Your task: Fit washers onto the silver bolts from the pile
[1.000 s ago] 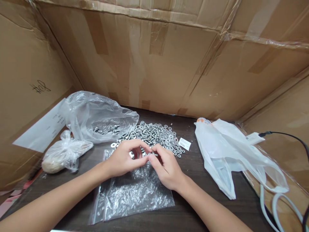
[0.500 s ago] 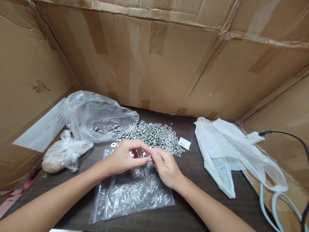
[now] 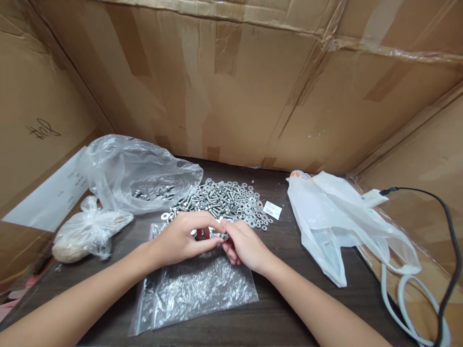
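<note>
My left hand (image 3: 184, 239) is curled, thumb and fingertips pinching a small metal bolt (image 3: 224, 236) from the left. Against the same bolt, my right hand (image 3: 246, 243) has its thumb and fingers closed from the right; most of the piece is hidden by fingertips. Both hands hover over the upper part of a clear zip bag (image 3: 206, 294) lying flat on the dark table. Just beyond the fingers spreads a pile of bolts (image 3: 219, 198), with washers (image 3: 250, 210) and nuts mixed in along its right side.
A large clear plastic bag (image 3: 119, 168) with several bolts lies back left. In front of it sits a knotted bag (image 3: 88, 231). A white label (image 3: 272, 210) lies right of the pile. A white carrier bag (image 3: 321, 217) and cables (image 3: 452, 241) are at right. Cardboard walls (image 3: 253, 96) enclose the table.
The view has shifted slightly. My right fingers have moved lower around the bolt, and more of the metal piece shows between the two hands.
</note>
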The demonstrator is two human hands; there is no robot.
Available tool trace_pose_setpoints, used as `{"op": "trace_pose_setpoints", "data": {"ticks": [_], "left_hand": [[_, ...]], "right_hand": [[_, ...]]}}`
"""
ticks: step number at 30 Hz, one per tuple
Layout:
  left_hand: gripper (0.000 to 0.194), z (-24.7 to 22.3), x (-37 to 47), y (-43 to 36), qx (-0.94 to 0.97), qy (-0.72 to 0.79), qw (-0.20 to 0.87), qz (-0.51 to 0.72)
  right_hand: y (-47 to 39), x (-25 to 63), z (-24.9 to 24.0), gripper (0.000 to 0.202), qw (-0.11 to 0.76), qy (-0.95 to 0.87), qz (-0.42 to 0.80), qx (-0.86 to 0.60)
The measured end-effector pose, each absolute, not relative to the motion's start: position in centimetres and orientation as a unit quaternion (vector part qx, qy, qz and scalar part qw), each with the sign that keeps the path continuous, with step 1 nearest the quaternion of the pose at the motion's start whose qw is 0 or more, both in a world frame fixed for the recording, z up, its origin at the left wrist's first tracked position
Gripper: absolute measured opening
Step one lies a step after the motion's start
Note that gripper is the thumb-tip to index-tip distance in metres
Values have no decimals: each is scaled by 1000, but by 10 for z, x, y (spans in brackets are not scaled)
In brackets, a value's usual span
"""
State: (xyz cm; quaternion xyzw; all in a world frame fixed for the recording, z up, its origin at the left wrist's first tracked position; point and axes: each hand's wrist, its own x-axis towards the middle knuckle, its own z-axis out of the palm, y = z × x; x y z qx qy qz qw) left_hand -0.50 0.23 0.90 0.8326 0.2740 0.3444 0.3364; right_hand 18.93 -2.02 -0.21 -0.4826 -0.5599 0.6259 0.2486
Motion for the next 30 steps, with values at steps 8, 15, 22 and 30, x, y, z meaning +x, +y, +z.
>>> {"op": "trace_pose_setpoints", "data": {"ticks": [8, 15, 22, 30], "left_hand": [[10, 12, -3, 2, 747, 363, 431, 352], [15, 7, -6, 1, 845, 260, 247, 398], [15, 3, -11, 6, 902, 199, 51, 380], [11, 5, -9, 2, 905, 203, 75, 367]], "right_hand": [[-26, 194, 5, 23, 368, -762, 338, -413], [-29, 183, -7, 52, 380, -595, 567, -425], [-25, 181, -12, 66, 312, -510, 658, -459], [-28, 188, 1, 45, 339, -647, 492, -473]]}}
